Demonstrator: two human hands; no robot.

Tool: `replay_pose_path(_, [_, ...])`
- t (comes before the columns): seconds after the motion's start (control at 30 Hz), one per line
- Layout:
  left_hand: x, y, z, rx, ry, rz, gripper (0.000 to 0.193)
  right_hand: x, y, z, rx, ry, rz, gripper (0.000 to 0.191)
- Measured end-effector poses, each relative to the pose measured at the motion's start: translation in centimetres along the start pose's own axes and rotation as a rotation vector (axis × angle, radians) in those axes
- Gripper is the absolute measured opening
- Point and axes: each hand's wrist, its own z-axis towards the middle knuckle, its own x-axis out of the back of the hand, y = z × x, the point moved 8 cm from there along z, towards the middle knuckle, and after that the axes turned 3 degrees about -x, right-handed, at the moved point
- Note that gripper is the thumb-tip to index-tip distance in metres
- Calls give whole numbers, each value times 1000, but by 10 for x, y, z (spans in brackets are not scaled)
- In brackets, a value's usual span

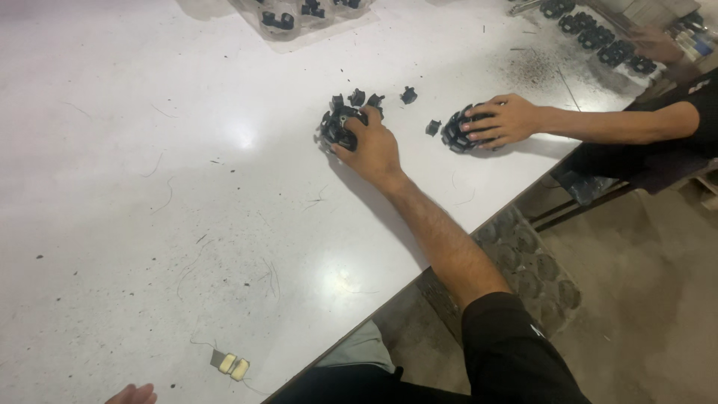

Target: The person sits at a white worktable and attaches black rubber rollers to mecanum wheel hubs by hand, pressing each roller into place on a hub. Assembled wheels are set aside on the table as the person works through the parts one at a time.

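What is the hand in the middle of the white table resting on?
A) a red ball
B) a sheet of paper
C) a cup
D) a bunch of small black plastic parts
D: the person's right hand lies over a cluster of small black plastic parts on the white table, with a few more loose black pieces just beyond it.

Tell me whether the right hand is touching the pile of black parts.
Touching: the head view shows the right hand pressed on the pile of black parts, fingers curled over it.
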Motion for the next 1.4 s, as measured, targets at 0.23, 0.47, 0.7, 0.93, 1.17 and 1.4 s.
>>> replay_pose_path(0.23, [5, -11, -5, 32, 42, -4, 66, 57, 69, -96, -200, -15, -91, 52])
replay_pose_path(0.47, [49, 51, -55, 18, 263, 58, 62, 101, 194, -136, -525, -86, -274, 62])
replay_pose_path(0.7, [53, 107, -108, -72, 389, -38, 50, 127, 131, -86, -74, 272, -236, 64])
replay_pose_path(0.93, [69, 100, -114, -66, 511, 0, 44, -10, -146, -225, 563, -395, 427, 19])
replay_pose_path(1.17, [109, 114, -53, -132, 331, 233, 43, -18, -246, -249, 586, -526, 390, 27])
replay_pose_path(1.4, [188, 192, 51, -253, 406, 269, 77, 10, -203, -222, 586, -247, 563, 23])
